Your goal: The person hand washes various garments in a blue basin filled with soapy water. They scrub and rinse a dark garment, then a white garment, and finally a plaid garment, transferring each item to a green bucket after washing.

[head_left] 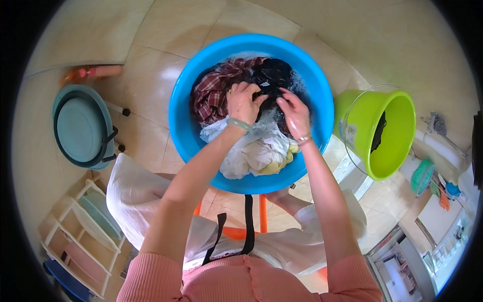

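Our left hand [243,103] and right hand [295,111] were close together but not joined, and the fingers of both were closed on a black cloth [273,73], in the far part of the blue basin [176,118]. White cloth [251,156] lay on our side of it, and plaid cloth [209,98] filled the left, so the freest room inside was a narrow strip with suds [302,86] along the right wall. Just beside the right rim, a green bucket [363,113] stood in the way. On the left, we had open floor tiles [146,75] before the stacked basins [78,131]; more tiles were open beyond the far rim.
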`<state>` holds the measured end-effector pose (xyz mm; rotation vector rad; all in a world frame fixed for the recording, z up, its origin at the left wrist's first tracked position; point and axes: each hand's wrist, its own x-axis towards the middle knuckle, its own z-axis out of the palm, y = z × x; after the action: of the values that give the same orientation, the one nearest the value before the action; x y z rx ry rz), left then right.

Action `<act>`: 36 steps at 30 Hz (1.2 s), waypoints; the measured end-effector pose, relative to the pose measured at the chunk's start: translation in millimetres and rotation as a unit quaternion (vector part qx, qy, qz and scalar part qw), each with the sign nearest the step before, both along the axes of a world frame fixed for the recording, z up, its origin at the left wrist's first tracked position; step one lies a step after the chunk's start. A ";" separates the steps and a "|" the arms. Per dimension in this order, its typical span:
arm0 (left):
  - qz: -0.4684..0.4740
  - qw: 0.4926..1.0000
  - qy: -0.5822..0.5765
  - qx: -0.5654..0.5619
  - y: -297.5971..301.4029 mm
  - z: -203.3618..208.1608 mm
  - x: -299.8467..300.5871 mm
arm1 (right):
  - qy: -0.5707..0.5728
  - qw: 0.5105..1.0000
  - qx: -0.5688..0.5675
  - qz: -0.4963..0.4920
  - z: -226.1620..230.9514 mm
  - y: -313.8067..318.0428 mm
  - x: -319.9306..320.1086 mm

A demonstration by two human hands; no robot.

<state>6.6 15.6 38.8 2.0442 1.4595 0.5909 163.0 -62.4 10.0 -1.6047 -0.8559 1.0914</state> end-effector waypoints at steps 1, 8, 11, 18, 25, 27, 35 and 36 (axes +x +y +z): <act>0.099 0.984 -0.129 -0.071 -8.8 6.9 -0.7 | 0.094 0.994 -0.039 -0.043 36.6 -0.9 -5.9; 0.118 0.821 -0.431 -0.356 -103.9 102.0 41.0 | 0.203 0.973 0.010 -0.107 142.9 -26.4 -30.5; 0.216 0.546 -0.656 -0.474 -122.1 115.8 37.3 | 0.164 0.970 -0.032 -0.177 135.9 -32.1 -18.0; 0.261 0.312 -0.669 -0.622 -88.3 43.4 -9.5 | 0.006 0.995 0.040 -0.089 206.5 -40.6 -52.6; 0.163 0.244 -0.741 -0.603 -56.4 18.1 8.9 | 0.039 0.994 0.041 0.094 261.9 -90.9 -57.4; 0.160 0.207 -0.726 -0.636 -55.0 6.8 4.1 | 0.021 0.985 0.072 0.156 267.8 -96.4 -50.4; 0.327 0.348 -0.598 -0.643 -104.6 -37.8 -5.4 | 0.019 0.996 0.015 -0.089 265.0 -9.4 2.9; 0.318 0.350 -0.604 -0.641 -111.3 -33.3 -10.9 | 0.018 0.998 0.015 -0.056 247.6 9.1 15.5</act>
<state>-4.3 -95.7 5.4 -0.4581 0.8586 0.5836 178.5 -53.4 257.6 -1.5836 -0.7477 1.0206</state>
